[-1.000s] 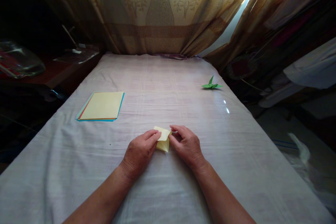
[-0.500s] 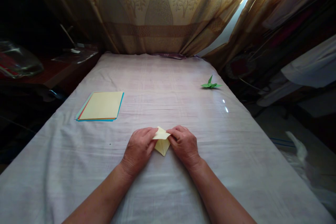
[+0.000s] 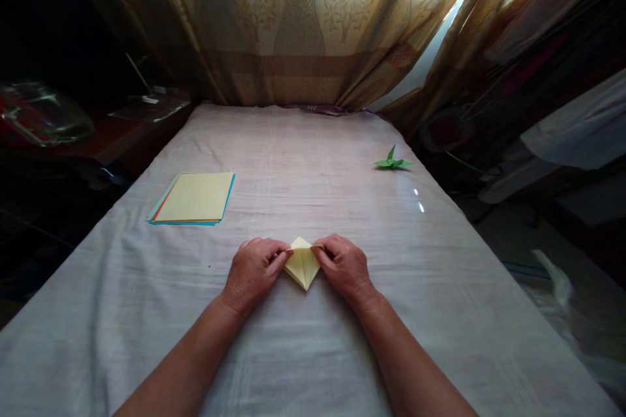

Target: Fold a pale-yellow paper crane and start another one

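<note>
Between my hands a pale yellow folded origami paper (image 3: 304, 266) lies on the cloth, diamond-shaped, with a crease down its middle and one point toward me. My left hand (image 3: 254, 268) pinches its left side between thumb and fingers. On the opposite side my right hand (image 3: 345, 267) is closed the same way on the paper's right edge. The upper tip shows beyond both hands, while the side corners are partly hidden under the fingers.
A stack of square coloured paper (image 3: 195, 198), yellow on top, lies to the left. Far right sits a green origami crane (image 3: 393, 160). A pale cloth (image 3: 303, 143) covers the surface, with a curtain (image 3: 298, 39) behind. Clear plastic (image 3: 49, 117) stands at the left.
The yellow flap that stuck out across the paper no longer shows that way, so the creased diamond face is more visible. My hands stay on its sides. The view has shifted slightly.
</note>
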`<state>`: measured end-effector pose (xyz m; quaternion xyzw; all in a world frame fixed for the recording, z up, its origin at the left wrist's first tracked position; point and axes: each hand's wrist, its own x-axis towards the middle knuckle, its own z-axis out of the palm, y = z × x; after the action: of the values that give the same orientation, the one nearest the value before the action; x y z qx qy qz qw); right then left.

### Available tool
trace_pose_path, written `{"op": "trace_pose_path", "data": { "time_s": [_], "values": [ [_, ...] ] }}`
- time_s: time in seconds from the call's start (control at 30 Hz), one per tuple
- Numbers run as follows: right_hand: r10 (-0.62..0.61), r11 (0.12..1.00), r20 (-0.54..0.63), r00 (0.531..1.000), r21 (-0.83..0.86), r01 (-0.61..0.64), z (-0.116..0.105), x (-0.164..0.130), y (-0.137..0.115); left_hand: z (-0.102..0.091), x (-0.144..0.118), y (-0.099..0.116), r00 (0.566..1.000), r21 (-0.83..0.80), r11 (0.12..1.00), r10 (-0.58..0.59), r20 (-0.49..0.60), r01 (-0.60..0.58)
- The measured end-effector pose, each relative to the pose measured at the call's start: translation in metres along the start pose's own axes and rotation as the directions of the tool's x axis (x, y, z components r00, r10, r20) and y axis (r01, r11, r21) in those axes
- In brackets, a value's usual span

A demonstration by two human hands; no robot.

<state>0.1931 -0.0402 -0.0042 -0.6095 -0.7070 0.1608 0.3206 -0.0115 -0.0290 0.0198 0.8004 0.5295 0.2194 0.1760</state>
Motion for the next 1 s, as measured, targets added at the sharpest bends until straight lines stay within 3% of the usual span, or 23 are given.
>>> {"op": "trace_pose_path", "data": {
  "time_s": [0.17,0.33,0.63,1.0],
  "values": [
    [-0.058,0.968,0.123,0.991,0.248,0.026,-0.011,0.003,0.008,-0.004,0.003,-0.010,0.998,-0.229,0.973,-0.019,0.062,0.032],
    [-0.063,0.925,0.182,0.981,0.380,-0.011,-0.014,0.003,0.012,-0.006,0.004,-0.011,0.990,-0.322,0.941,-0.066,0.123,0.103],
    [0.032,0.900,0.274,0.961,0.410,-0.147,-0.020,0.003,0.011,0.000,0.002,0.000,0.997,-0.092,0.994,-0.062,0.034,0.065],
    [0.028,0.737,0.404,0.914,0.610,-0.292,-0.031,0.012,0.019,0.005,0.005,0.002,0.994,-0.065,0.993,-0.105,-0.024,0.103]
  ]
}}
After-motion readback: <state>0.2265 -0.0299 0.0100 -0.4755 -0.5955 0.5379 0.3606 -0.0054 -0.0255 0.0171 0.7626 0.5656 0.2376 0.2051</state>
